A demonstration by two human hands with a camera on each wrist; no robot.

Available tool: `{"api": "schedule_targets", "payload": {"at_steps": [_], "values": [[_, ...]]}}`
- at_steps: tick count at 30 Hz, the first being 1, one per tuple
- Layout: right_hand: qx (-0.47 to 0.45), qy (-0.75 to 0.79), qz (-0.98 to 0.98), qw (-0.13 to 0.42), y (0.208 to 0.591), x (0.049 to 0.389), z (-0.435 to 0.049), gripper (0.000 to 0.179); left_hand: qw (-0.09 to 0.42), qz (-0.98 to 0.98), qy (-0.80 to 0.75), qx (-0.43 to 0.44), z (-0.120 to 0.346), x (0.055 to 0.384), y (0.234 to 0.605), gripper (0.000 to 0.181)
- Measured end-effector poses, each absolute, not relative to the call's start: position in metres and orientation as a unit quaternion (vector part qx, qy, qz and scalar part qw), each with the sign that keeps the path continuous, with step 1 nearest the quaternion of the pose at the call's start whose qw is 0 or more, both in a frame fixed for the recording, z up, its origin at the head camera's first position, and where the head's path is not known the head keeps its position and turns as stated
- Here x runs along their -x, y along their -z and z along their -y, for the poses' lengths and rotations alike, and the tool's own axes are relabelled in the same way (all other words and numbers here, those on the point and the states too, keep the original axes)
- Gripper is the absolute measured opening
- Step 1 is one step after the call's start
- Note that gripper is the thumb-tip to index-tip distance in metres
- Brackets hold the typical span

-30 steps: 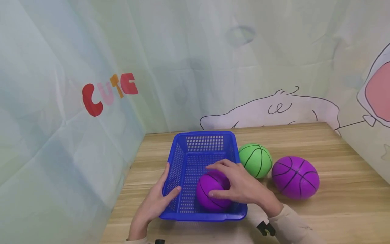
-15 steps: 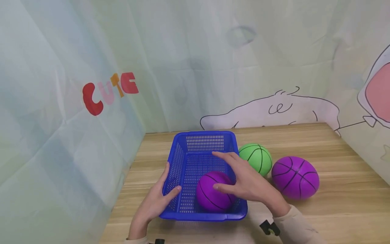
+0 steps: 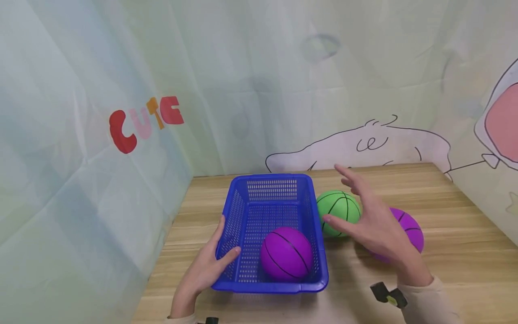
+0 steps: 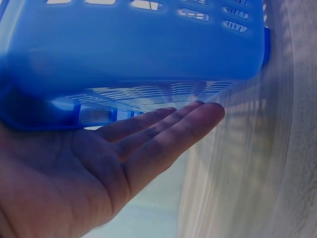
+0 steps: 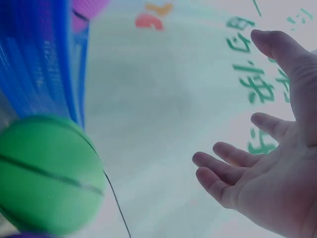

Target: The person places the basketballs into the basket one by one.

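Head: blue basket (image 3: 272, 218) is straddled at 8 o'clk by L hand (image 3: 207, 264), purple ball (image 3: 287, 254) seen inside at 5, green ball (image 3: 337, 206) outside at 3. L wrist: fingers (image 4: 173, 136) seen straight along basket. R wrist: nothing held by spread R hand (image 5: 280, 181).

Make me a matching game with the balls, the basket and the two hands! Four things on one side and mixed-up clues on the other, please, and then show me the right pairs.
Things:
1. Green ball
2. Blue basket
3. Left hand
4. Right hand

Clues:
A. At the basket's side, thumb over the rim
B. On the table, beside the basket
C. Up in the air, holding nothing
D. Has a purple ball inside

Right pairs:
1-B
2-D
3-A
4-C
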State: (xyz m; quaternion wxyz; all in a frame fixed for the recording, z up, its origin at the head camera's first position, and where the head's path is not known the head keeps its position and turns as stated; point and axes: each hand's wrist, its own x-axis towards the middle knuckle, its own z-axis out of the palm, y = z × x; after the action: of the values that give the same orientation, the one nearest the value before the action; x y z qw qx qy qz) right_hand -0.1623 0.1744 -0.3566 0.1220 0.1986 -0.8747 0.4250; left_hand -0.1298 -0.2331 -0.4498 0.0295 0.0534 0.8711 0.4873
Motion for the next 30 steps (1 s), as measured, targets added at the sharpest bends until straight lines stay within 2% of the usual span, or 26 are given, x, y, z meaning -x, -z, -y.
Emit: {"api": "schedule_targets", "payload": {"at_steps": [7,15,30], "values": [[-0.176,-0.476,0.846,0.161,0.346,0.159,-0.210,0.116,0.025,-0.868,-0.493,-0.056,0.235,0.129,0.452,0.097],[-0.139,-0.473,0.852,0.180,0.354,0.158,-0.240,0.118,0.030,-0.867,-0.495,-0.056,0.235,0.130,0.452,0.098],[-0.106,-0.488,0.847,0.185,0.377,0.165,-0.281,0.116,0.036,-0.865,-0.497,-0.058,0.234,0.132,0.452,0.097]]}}
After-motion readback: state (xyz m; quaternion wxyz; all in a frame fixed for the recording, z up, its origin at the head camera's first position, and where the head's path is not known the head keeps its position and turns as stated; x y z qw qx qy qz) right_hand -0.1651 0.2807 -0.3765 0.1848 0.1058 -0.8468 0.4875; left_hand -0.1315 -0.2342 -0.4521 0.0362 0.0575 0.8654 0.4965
